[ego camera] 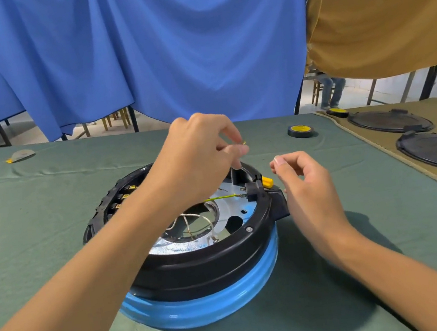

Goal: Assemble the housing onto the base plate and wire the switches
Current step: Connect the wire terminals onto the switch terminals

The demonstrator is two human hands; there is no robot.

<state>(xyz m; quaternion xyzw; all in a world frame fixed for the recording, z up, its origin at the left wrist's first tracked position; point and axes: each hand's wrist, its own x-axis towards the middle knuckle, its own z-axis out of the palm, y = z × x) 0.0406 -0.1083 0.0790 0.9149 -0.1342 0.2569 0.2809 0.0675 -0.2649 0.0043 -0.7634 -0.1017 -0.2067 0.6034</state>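
Wiring looks part done: housing (197, 256) screwed to plate (228, 202), green wire (221, 198) on the switch (252, 190); left hand (195, 151) pinches a second wire (233, 174), right hand (307, 180) hangs loosely curled, empty.

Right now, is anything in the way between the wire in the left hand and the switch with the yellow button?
Nothing visible is. The left hand pinches the wire just above the switch, with only air between. The right hand is off to the side, not between them. A green-yellow wire sits on one switch terminal.
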